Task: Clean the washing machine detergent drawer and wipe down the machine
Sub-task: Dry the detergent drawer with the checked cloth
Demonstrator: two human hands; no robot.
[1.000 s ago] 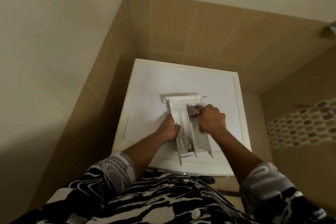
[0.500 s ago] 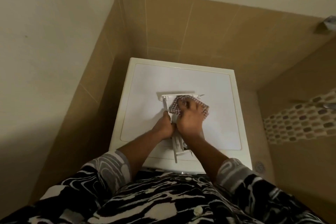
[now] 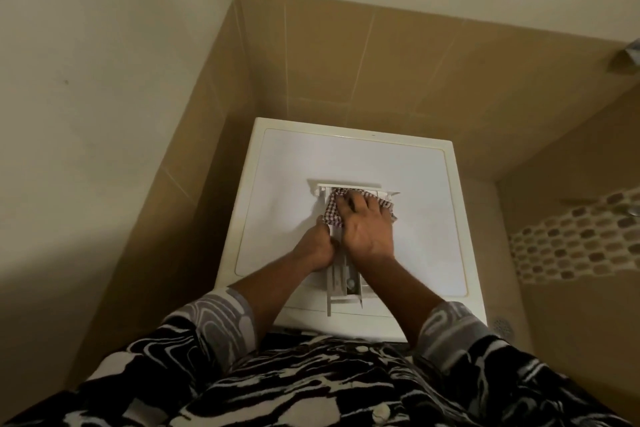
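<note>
The white detergent drawer (image 3: 341,282) lies on top of the white washing machine (image 3: 287,191), its front panel at the far end. My left hand (image 3: 317,246) grips the drawer's left wall near the middle. My right hand (image 3: 367,229) presses a red-and-white checked cloth (image 3: 333,210) down into the drawer's far compartments, fingers spread over it. The cloth spills over both sides of the drawer. Most of the drawer's middle is hidden under my hands.
The machine stands in a corner, with tan tiled walls (image 3: 346,62) behind and to the left. A mosaic tile band (image 3: 575,239) runs along the right wall. A floor drain (image 3: 502,326) shows at the machine's right front corner.
My right hand has moved the cloth from the drawer's right side toward its far end and spread it out. The left hand keeps its grip.
</note>
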